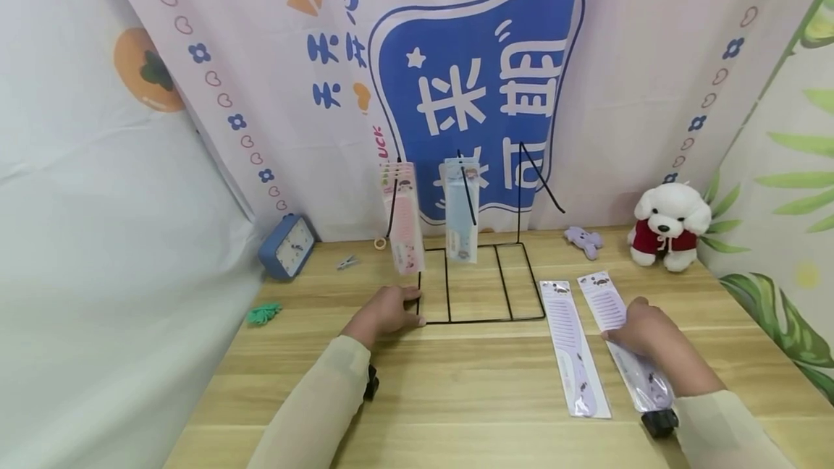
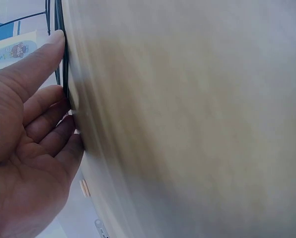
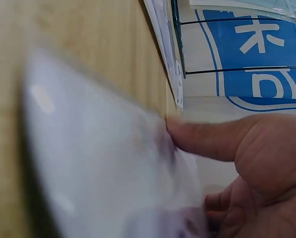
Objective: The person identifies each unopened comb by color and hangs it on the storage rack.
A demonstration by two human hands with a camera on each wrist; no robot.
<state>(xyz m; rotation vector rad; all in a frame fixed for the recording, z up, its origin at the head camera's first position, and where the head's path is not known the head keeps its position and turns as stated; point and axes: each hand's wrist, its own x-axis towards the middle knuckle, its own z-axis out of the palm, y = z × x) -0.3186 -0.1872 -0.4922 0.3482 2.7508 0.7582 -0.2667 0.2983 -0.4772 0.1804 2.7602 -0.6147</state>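
Table (image 1: 495, 396) of pale wood carries a black wire rack (image 1: 481, 288) near its middle, where a pink packaged comb (image 1: 405, 217) and a blue packaged comb (image 1: 461, 210) hang from the hooks. Left hand (image 1: 384, 312) rests on the rack's near-left corner, fingers (image 2: 48, 106) straight against the base wire and clasping nothing. Right hand (image 1: 641, 328) pinches the nearer of two purple packaged combs lying right of the rack, thumb on top of this held comb (image 1: 622, 335), while the other purple comb (image 1: 573, 349) lies flat just beside it.
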